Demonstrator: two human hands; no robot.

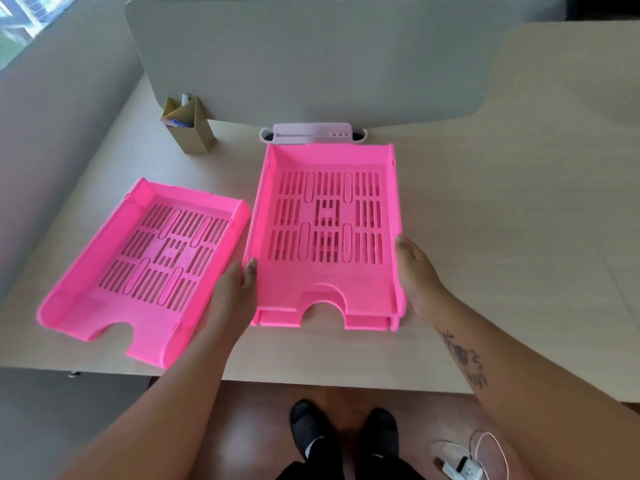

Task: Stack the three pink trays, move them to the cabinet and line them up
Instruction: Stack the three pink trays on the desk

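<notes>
Hands flanking seemingly nested trays

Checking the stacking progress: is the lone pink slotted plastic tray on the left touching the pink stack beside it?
Apart. The head view shows a strip of desk between the lone pink tray and the pink stack.

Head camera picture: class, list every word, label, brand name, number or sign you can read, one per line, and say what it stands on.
No text can be read anywhere in this picture.
Stacked pink trays: moulded slots only, no lettering.
Single pink tray: the same.
Cardboard pen holder: plain, no print visible.
Forearm tattoo: dark marks, too blurred to read.
White device on the floor: too small to tell.
</notes>
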